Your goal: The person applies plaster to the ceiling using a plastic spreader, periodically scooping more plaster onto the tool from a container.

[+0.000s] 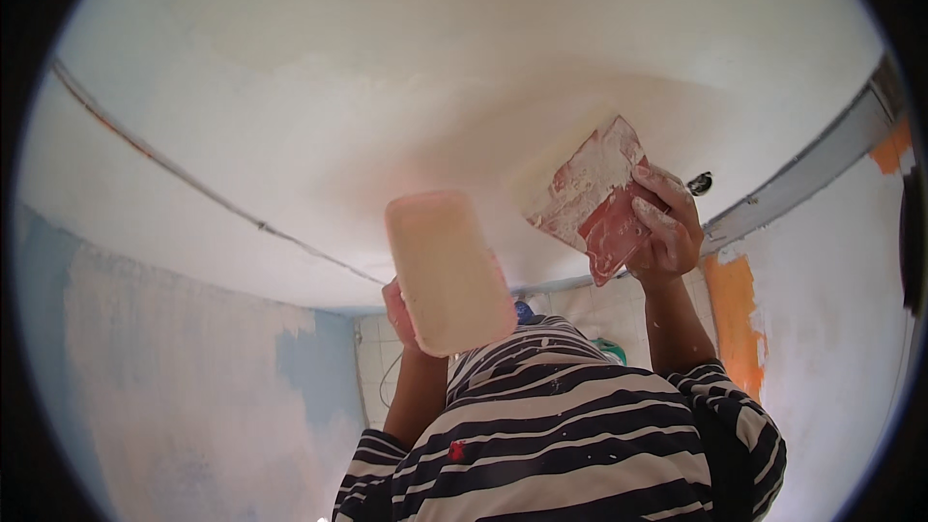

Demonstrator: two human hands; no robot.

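Observation:
My left hand (400, 314) grips a pink rectangular plastic tray (447, 271), its face coated in cream-coloured paste; most of the fingers are hidden behind it. Up and to the right, my right hand (667, 222) is wrapped round a red, broad-bladed plastic scraper (614, 232) smeared with white paste. The scraper is held against or close to a broad off-white surface (425, 58), apparently a ceiling; contact is unclear. A soft shadow lies on that surface around the scraper.
A patchy pale blue wall (174, 367) stands at left; a white wall with orange patches (730, 300) at right, beside a grey strip (802, 174). A thin cable (222, 203) crosses the off-white surface. White tiles (377, 387) show behind me, and a small dark fitting (700, 184) by my right hand.

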